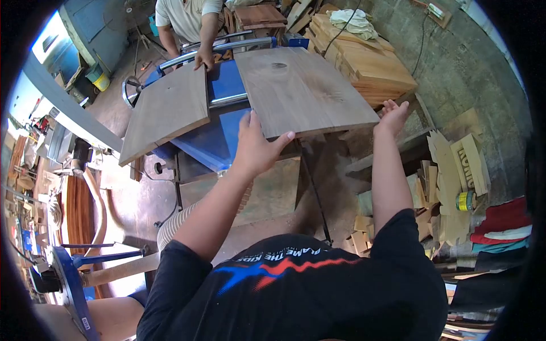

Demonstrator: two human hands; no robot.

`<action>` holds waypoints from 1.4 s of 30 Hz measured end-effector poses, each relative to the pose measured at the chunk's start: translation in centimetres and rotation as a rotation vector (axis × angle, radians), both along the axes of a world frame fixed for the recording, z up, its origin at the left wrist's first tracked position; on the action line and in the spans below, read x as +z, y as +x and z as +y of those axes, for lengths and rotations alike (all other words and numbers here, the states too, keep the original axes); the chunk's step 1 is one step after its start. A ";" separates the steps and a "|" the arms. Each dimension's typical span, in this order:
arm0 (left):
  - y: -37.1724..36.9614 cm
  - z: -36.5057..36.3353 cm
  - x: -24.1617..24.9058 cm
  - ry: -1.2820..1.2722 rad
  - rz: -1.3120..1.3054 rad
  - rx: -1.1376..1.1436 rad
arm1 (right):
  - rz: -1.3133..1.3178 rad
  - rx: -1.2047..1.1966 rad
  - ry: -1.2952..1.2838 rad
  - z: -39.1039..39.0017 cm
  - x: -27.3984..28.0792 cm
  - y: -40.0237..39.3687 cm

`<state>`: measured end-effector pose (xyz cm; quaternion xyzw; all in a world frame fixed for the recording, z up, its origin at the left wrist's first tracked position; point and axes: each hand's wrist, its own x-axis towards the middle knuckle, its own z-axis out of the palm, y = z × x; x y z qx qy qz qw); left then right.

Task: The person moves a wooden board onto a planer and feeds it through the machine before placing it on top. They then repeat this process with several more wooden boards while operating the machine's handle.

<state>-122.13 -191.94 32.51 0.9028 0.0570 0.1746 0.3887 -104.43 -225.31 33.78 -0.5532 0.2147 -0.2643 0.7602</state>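
A wide brown wooden board (301,96) lies over a blue machine (230,124) with shiny metal bars. My left hand (259,145) grips its near left corner, fingers along the side edge and thumb at the front edge. Beside the near right corner is my right hand (392,118), its fingers apart and slightly curled; the palm seems to meet the board's edge. A second wooden board (168,111) lies to the left, with a gap between the two. Across the machine, a co-worker's hand (204,57) rests at that second board's far corner.
A stack of thick planks (364,54) with a white cloth (354,24) stands at the back right. Wood offcuts and cardboard (455,170) lie on the right. A ribbed hose (176,224) runs below the machine. At the lower left is another blue machine (68,290).
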 end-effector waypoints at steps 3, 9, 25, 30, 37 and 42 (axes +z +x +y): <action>2.5 0.5 -0.9 0.253 -0.068 0.137 | -0.003 -0.031 -0.047 0.9 -1.1 4.0; 6.6 2.0 -1.6 0.271 -0.113 0.149 | 0.132 -0.062 -0.534 4.9 -0.9 8.8; 6.6 3.0 -2.5 0.136 -0.355 0.152 | -0.115 -0.127 -0.606 7.2 -1.9 7.7; -7.6 3.4 -6.2 -0.307 -0.269 -0.270 | -0.255 0.091 -0.609 6.0 -12.8 -4.4; -28.4 8.1 -20.6 -0.313 0.437 -0.036 | 0.529 0.496 -1.066 1.1 -30.6 -24.8; -36.1 11.9 -26.7 0.384 0.864 -0.305 | 0.624 0.690 -1.062 0.6 -32.9 -28.1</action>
